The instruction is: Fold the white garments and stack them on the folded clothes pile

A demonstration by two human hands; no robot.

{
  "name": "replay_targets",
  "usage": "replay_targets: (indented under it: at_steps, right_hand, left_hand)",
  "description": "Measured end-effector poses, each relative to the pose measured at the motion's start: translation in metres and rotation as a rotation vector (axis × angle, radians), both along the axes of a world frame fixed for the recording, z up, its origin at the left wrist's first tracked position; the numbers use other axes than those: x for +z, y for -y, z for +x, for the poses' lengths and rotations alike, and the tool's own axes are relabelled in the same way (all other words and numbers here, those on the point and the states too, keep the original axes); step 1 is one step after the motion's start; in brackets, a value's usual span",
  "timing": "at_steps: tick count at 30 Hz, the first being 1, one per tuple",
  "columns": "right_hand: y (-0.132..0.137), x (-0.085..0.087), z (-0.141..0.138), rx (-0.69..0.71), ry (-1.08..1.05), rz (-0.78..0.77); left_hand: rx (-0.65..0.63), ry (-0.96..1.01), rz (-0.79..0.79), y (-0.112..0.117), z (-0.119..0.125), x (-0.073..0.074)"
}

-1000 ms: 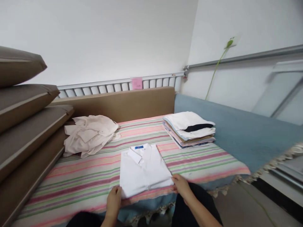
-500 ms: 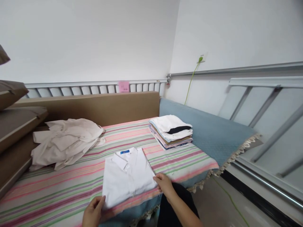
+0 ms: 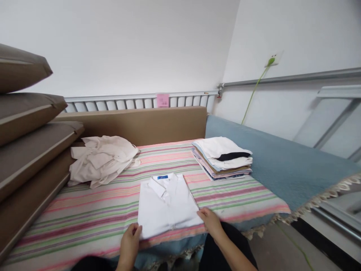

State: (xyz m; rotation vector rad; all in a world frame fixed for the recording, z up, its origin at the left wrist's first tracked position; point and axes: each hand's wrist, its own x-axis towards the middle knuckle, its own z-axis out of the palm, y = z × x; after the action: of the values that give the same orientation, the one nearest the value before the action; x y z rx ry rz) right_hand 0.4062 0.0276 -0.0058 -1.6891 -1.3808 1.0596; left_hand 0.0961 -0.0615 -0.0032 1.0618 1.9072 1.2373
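Note:
A folded white shirt lies flat on the striped cover, its collar with a blue label pointing away from me. My left hand pinches the shirt's near left corner between thumb and fingers. At the near right corner, my right hand is closed on the shirt's edge in the same way. Behind the shirt to the right sits a stack of folded clothes, white on top with a dark patch. A crumpled off-white garment lies in a heap at the back left.
Brown cushions are piled at the left. A long brown bolster runs along the back before a white radiator. A blue fringed cover drapes the right side. A green cord hangs from a wall socket.
The camera view has swung left, so everything sits further right in the picture. Both hands keep hold of the shirt's near corners, and the shirt lies much as before.

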Motion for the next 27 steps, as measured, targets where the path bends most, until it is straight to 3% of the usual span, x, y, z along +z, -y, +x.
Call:
replay_targets:
  at_steps: [5, 8, 11, 13, 15, 20, 27]
  right_hand:
    - [0.004, 0.012, 0.003, 0.012, -0.081, -0.084]
    - [0.003, 0.020, 0.003, 0.019, -0.063, -0.096]
    - [-0.001, 0.020, 0.002, 0.014, 0.004, -0.087]
    - [-0.005, 0.015, 0.000, 0.038, 0.037, -0.087]
    - [-0.009, 0.010, -0.001, 0.075, 0.064, -0.084]
    - [-0.012, 0.012, 0.001, 0.109, 0.076, -0.028]
    - [-0.020, 0.029, -0.008, 0.039, 0.038, -0.106]
  left_hand:
    - [-0.021, -0.256, -0.094, -0.001, -0.011, 0.008]
    - [-0.049, -0.443, 0.071, -0.002, 0.003, 0.020]
    - [-0.232, -0.655, 0.307, -0.012, 0.035, 0.026]
    - [-0.308, -0.806, 0.349, -0.024, 0.052, 0.021]
    - [-0.267, -0.937, 0.307, -0.039, 0.060, 0.009]
    - [-0.154, -1.147, 0.253, -0.052, 0.047, -0.018]
    - [-0.167, -1.201, 0.260, -0.055, 0.041, -0.023]
